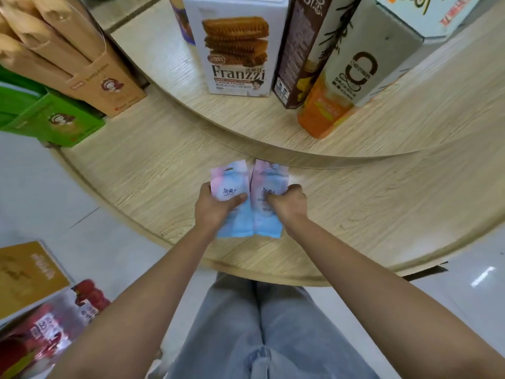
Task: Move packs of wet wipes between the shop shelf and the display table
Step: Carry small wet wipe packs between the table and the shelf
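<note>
Pastel pink-and-blue soft plastic packs of wet wipes, left pack (229, 195) in our left hand (216, 207) grip and right pack (266, 198) clenched in our right hand (287, 205), rest side by side on the pale wood-grain worktop (136, 170); we judge lifting both level, thumbs pressing the pack faces, keeps them from sagging.

Two packs of wet wipes are held side by side over the lower tier of the display table (142, 170), their inner edges touching. The left pack (228, 187) is gripped by the left hand (214, 207), the right pack (269, 184) by the right hand (287, 203). Behind them, on the raised upper tier (169, 58), a cookie box (236, 45) is stood upright, with a tall carton (303, 50) just to its right and a drink carton (347, 77) leaning beyond that. At the far left, a paper bag (71, 50) is set behind a small box (54, 119). On the floor at lower left, more boxes (41, 302) are seen.
</note>
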The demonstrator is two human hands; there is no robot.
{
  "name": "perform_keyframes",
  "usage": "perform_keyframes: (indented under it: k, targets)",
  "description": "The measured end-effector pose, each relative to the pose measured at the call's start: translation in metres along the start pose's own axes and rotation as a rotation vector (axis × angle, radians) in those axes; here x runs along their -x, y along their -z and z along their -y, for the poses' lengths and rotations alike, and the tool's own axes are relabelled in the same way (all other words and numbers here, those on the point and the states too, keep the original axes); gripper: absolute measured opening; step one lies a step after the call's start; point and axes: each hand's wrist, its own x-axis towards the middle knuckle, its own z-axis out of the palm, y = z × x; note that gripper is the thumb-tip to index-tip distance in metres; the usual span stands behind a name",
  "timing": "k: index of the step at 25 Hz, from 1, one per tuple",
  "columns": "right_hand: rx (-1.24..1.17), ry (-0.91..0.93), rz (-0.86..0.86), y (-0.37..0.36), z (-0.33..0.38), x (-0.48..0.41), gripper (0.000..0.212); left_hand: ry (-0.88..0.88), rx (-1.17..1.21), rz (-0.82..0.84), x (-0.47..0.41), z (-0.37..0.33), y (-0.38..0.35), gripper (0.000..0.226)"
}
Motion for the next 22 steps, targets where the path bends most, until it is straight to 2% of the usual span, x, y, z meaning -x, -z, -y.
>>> perform_keyframes:
  k: [3,6,11,17,22]
  targets:
    - [0.255,-0.013,-0.07,-0.015,0.009,0.01,0.076,0.032,0.197,-0.022,0.005,0.016,0.018,0.059]
    - [0.301,-0.033,-0.106,-0.021,0.013,0.01,0.078,0.047,0.317,-0.022,0.016,0.022,0.026,0.05]
    - [0.065,-0.062,0.072,-0.018,0.009,0.005,0.08,0.055,0.351,-0.009,0.031,0.026,0.029,0.053]
    - [-0.21,0.087,0.157,0.011,-0.033,0.035,0.055,-0.037,0.264,0.039,0.062,0.024,0.018,0.057]
    - [-0.555,0.072,0.108,0.073,-0.101,0.08,0.042,-0.152,0.127,0.28,0.089,0.013,0.003,0.055]
